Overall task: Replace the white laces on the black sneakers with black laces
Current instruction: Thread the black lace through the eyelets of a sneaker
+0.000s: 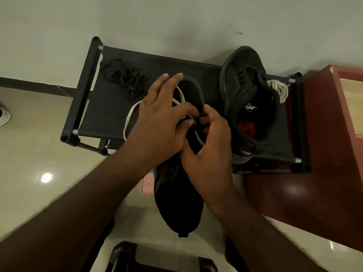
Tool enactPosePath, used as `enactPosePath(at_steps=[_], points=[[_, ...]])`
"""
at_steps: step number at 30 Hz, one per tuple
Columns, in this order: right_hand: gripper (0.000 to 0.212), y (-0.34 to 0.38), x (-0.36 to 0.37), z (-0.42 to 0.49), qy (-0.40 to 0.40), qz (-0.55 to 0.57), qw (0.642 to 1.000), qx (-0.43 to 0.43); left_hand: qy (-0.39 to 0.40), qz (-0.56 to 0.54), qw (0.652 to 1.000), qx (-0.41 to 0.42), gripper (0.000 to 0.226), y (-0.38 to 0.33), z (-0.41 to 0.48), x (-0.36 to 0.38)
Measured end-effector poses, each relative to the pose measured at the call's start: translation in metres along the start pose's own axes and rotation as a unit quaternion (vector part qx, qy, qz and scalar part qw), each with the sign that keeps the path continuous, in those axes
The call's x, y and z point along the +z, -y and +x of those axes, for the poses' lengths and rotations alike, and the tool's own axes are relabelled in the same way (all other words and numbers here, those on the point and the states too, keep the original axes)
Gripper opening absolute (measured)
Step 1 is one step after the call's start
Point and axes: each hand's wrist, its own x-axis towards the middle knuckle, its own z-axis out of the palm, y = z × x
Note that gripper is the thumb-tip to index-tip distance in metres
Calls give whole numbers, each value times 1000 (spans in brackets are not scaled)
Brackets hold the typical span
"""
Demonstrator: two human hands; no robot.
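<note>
- Closest in, at 6 o'clock, the near sneaker [178, 203] is held heel toward the camera, with its toe end up on the black shoe rack [106, 118].
- The left hand [157, 122] is spread over that toe end. The white lace [127, 119] is pinched between its thumb and forefinger, and the other fingers are kept fairly straight.
- The right hand [212, 148] sits at 3 o'clock of the left, fingers curled in at the eyelet row. The upper looks to be gripped there, tbh, but the exact contact is hidden.
- That white lace is looped out loose toward 9 o'clock of the hands, so it's judged partly unthreaded, not fully out yet.
- Further back at 1 o'clock, the far sneaker [249, 95] is lying tilted on the rack. No lace can be seen in its eyelets.
- Just beside it at 2 o'clock, a pulled white lace [280, 89] is heaped, so that shoe gets counted as stripped.
- Farthest, at 11 o'clock, the black laces [123, 79] are left bundled on the rack, well apart from both sneakers.
- Nothing black is threaded anywhere, so roughly the first half is nearly done. Relacing both shoes is all still to go.
</note>
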Motion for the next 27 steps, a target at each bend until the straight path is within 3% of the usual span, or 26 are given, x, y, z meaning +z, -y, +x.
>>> enactPosePath(at_steps=[5,8,11,13,14,16,19,24,27], points=[[73,-1,-1,0,10,-1,1000,0,-33,16,999,-3,17,1,2,5],[74,0,-1,0,10,-2,1000,5,-135,-94,984,-69,8,-4,2,1],[72,0,-1,0,4,-7,1000,4,-281,-241,889,-269,6,1,7,-9],[72,0,-1,0,3,-10,1000,4,-287,-291,839,-360,9,11,9,-9],[72,1,-1,0,2,-9,1000,4,-271,-276,847,-364,18,12,8,-9],[72,1,0,0,0,-7,1000,3,-238,-221,896,-302,38,10,4,-7],[71,1,-1,0,3,-6,1000,2,-200,-156,944,-210,48,3,3,-3],[56,1,-2,2,17,-28,999,-27,-196,-126,952,-200,20,-2,-5,-15],[50,3,-3,7,27,-38,999,-26,-81,-133,958,-240,9,-6,-21,-28]])
